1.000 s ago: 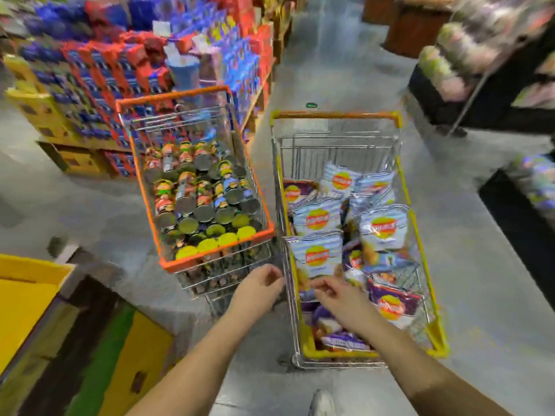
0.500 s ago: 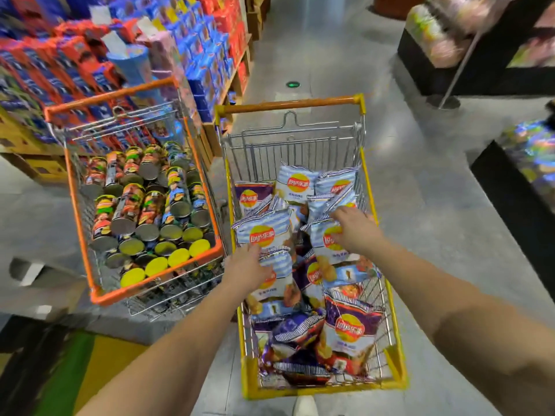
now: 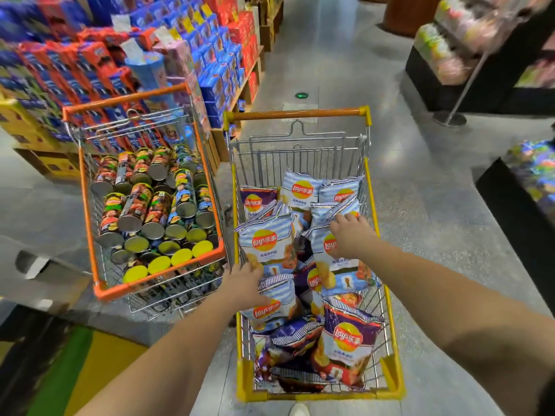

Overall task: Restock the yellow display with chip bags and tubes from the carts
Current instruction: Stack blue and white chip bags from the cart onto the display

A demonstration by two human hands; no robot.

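Observation:
A yellow-rimmed cart in front of me holds several blue-striped and purple chip bags. My left hand grips a blue-striped chip bag by its lower left edge. My right hand lies on another blue-striped chip bag further right, fingers curled over its top. To the left stands an orange-rimmed cart packed with chip tubes lying on their sides. A corner of the yellow display shows at the bottom left.
Shelves of red and blue boxes rise behind the orange cart. Dark display stands line the right side. A metal pole base stands on the grey floor of the aisle. My shoe peeks below the cart.
The view has tilted and shifted toward the carts. Both hands went from the cart's near end onto the blue-striped bags and have settled there.

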